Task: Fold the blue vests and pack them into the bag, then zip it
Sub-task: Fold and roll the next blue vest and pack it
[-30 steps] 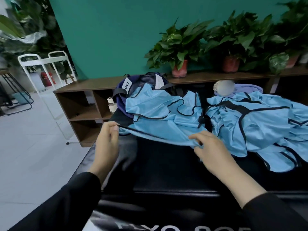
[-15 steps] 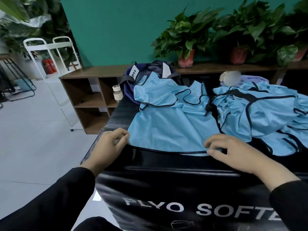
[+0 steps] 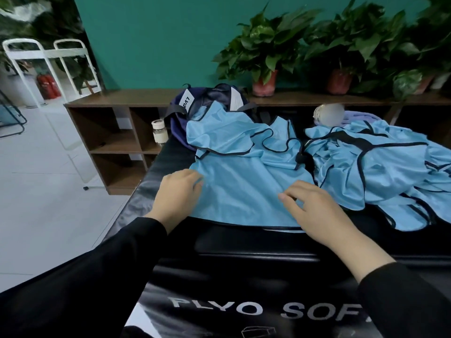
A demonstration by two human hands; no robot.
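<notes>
A light blue vest (image 3: pixel 244 176) with dark trim lies spread on the black padded box (image 3: pixel 244 254), its top end draped against a navy bag (image 3: pixel 207 98) that stands behind it. My left hand (image 3: pixel 178 193) rests flat on the vest's left edge. On the lower middle of the same vest lies my right hand (image 3: pixel 314 211), fingers spread and pressing down. Neither hand holds the cloth. A crumpled heap of more blue vests (image 3: pixel 380 172) lies to the right.
A wooden shelf unit (image 3: pixel 117 132) runs behind the box, with potted plants (image 3: pixel 266 52) on top and a small jar (image 3: pixel 159 132) in a cubby. White metal racks (image 3: pixel 46 59) stand on the tiled floor at left. A pale round object (image 3: pixel 329 114) sits behind the heap.
Both hands let go of the vest's lower hem and moved up onto the cloth, now lying flat on it. The vest has been laid flat on the box.
</notes>
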